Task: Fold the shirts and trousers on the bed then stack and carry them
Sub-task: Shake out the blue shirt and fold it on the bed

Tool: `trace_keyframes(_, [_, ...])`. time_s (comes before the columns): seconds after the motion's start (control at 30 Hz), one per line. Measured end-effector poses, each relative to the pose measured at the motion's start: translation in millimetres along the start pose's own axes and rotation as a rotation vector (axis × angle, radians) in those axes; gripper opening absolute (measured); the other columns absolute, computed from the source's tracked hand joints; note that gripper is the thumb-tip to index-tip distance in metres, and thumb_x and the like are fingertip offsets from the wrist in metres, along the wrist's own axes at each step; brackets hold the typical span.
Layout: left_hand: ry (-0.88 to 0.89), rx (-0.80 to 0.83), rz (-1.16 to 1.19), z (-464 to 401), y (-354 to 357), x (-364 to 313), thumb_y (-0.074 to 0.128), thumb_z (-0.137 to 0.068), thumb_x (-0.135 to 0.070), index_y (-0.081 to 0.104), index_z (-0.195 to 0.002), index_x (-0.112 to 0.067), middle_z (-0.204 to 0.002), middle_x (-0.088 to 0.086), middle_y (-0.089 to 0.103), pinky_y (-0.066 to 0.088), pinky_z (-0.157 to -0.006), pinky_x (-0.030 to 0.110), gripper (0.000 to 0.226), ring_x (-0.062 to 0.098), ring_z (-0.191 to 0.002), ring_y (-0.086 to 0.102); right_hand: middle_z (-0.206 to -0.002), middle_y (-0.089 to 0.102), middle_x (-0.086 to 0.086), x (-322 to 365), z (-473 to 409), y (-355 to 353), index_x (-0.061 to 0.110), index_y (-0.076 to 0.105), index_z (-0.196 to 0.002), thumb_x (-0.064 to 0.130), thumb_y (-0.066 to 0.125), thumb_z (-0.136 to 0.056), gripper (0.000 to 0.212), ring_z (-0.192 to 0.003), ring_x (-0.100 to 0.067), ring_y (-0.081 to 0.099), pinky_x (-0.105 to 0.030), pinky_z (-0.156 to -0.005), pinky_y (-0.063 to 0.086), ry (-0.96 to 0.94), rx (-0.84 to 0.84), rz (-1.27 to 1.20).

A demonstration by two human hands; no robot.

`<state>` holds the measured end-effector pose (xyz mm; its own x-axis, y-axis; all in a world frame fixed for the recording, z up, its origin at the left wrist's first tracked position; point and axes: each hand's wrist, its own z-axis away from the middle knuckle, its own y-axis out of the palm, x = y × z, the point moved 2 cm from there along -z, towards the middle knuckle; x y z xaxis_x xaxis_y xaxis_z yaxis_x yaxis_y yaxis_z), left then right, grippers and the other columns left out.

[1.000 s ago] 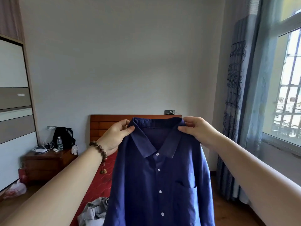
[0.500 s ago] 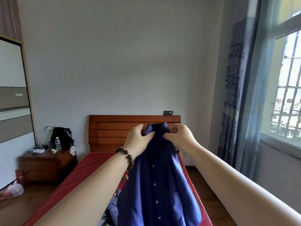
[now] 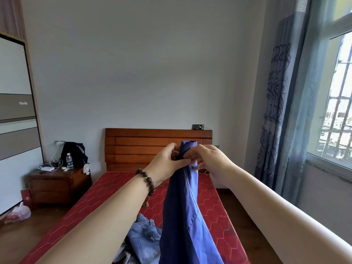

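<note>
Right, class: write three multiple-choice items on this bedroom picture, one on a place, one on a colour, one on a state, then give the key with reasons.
1. Where do the jeans lie?
A. on the bed
B. on the nightstand
C. on the floor

2. What colour is the held shirt?
A. white
B. blue
C. green

3. How is the shirt held?
A. spread flat
B. one hand only
C. both hands pinch its top

Key:
1 A, the jeans lie on the red bed.
2 B, the shirt is blue.
3 C, the left hand and the right hand meet at its top.
</note>
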<state>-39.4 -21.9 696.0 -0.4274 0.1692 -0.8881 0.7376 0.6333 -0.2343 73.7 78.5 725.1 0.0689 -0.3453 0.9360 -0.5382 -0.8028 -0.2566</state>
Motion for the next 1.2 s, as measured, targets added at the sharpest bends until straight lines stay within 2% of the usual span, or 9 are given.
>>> trace_keyframes(0.13, [0.059,0.028,-0.030,-2,-8,-2,0.065,-0.086,-0.005,0.064,-0.098,-0.018,-0.098,0.006,0.068,0.049,-0.092,0.035,0.018,0.022,-0.098,0.064,-0.088,0.061,0.006,9,-7,-20,0.020,0.065,-0.087,0.020,0.072,-0.078,0.012,-0.082,-0.008,0.054,-0.025,-0.074,0.043,-0.308,-0.192,0.575])
trace_keyframes(0.23, [0.109,0.105,-0.074,-2,-8,-11,0.064,-0.088,-0.004,0.065,-0.100,-0.015,-0.097,0.011,0.069,0.050,-0.093,0.036,0.017,0.023,-0.097,0.066,-0.129,0.053,0.005,21,-11,-29,0.022,0.056,-0.127,0.031,0.081,-0.072,0.061,-0.119,-0.011,0.044,-0.026,-0.100,0.036,-0.477,0.008,0.743])
trace_keyframes(0.3, [0.143,0.139,-0.094,-1,-6,-16,0.066,-0.087,-0.002,0.065,-0.101,-0.011,-0.094,0.007,0.069,0.050,-0.091,0.034,0.017,0.017,-0.095,0.066,-0.117,0.063,0.010,28,-11,-26,0.026,0.062,-0.121,0.034,0.081,-0.073,0.052,-0.107,-0.004,0.054,-0.017,-0.090,0.041,-0.475,0.164,0.803])
trace_keyframes(0.47, [0.137,0.024,-0.132,3,-12,-7,0.070,-0.085,-0.009,0.063,-0.099,-0.016,-0.081,-0.006,0.067,0.052,-0.079,0.025,0.017,0.009,-0.082,0.064,-0.078,0.066,0.009,34,-21,-29,0.022,0.071,-0.086,0.029,0.078,-0.075,0.015,-0.071,-0.002,0.057,-0.012,-0.061,0.042,-0.461,0.109,0.864])
trace_keyframes(0.6, [0.126,-0.015,-0.266,16,-24,15,0.066,-0.086,-0.006,0.055,-0.095,-0.021,-0.076,-0.005,0.067,0.053,-0.070,0.021,0.020,0.004,-0.069,0.063,-0.080,0.067,0.007,33,-24,-37,0.020,0.070,-0.085,0.027,0.077,-0.075,0.014,-0.075,-0.008,0.058,-0.012,-0.063,0.041,-0.444,0.007,0.863])
trace_keyframes(0.73, [0.257,-0.257,-0.573,27,-31,27,0.057,-0.084,0.004,0.058,-0.078,-0.022,-0.080,-0.008,0.061,0.048,-0.067,0.024,0.026,0.007,-0.068,0.058,-0.081,0.069,0.013,35,-27,-41,0.023,0.070,-0.089,0.020,0.073,-0.075,0.015,-0.078,-0.006,0.060,-0.014,-0.068,0.045,-0.425,-0.061,0.800])
trace_keyframes(0.83, [0.276,-0.353,-0.630,32,-18,24,0.060,-0.084,-0.011,0.064,-0.078,-0.020,-0.085,-0.008,0.061,0.051,-0.068,0.027,0.012,0.011,-0.073,0.060,-0.077,0.068,0.012,37,-29,-35,0.024,0.072,-0.085,0.020,0.072,-0.075,0.011,-0.076,-0.008,0.060,-0.017,-0.065,0.046,-0.438,-0.118,0.808])
trace_keyframes(1.0, [0.069,-0.421,-0.848,29,21,33,0.052,-0.081,-0.063,0.062,-0.086,-0.023,-0.093,-0.009,0.055,0.038,-0.084,0.034,0.041,0.014,-0.080,0.056,-0.079,0.070,0.005,41,-29,-22,0.022,0.072,-0.083,0.023,0.072,-0.073,0.011,-0.077,-0.014,0.061,-0.028,-0.068,0.050,-0.452,-0.142,0.839])
trace_keyframes(1.2, [-0.148,-0.414,-1.000,21,39,40,0.050,-0.081,-0.052,0.057,-0.086,-0.022,-0.097,-0.002,0.054,0.034,-0.089,0.046,0.031,0.023,-0.097,0.051,-0.080,0.070,0.007,41,-21,-23,0.023,0.072,-0.084,0.025,0.073,-0.074,0.010,-0.078,-0.012,0.060,-0.025,-0.069,0.048,-0.454,-0.102,0.861])
